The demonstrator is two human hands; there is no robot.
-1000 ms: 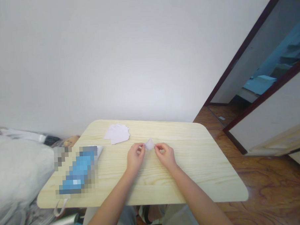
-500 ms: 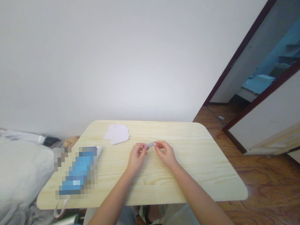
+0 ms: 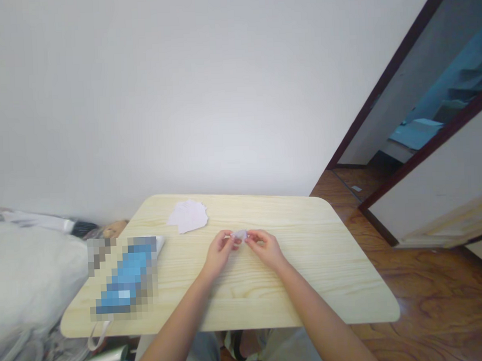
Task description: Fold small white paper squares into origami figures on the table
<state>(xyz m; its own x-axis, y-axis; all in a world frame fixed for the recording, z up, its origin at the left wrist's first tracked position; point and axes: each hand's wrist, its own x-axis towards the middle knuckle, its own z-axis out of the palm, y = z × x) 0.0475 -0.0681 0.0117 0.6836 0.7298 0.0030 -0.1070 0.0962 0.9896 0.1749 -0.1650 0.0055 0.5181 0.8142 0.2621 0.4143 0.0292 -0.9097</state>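
your slip point(image 3: 239, 235) is over mid-table point(image 3: 329, 288), left hand point(image 3: 219, 253) and right hand point(image 3: 267, 248) each pinching an end — likely to steady something so small. the papers point(image 3: 190, 215) lie beyond your left hand — perhaps there to leave working room, within reach.

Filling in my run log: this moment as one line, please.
left hand: holding small paper piece; right hand: holding same piece; white papers: lying on wood-grain table

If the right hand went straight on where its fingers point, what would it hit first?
The small white paper piece, which the right hand already pinches; just past it, probably the left hand's fingertips, though depth is hard to judge.
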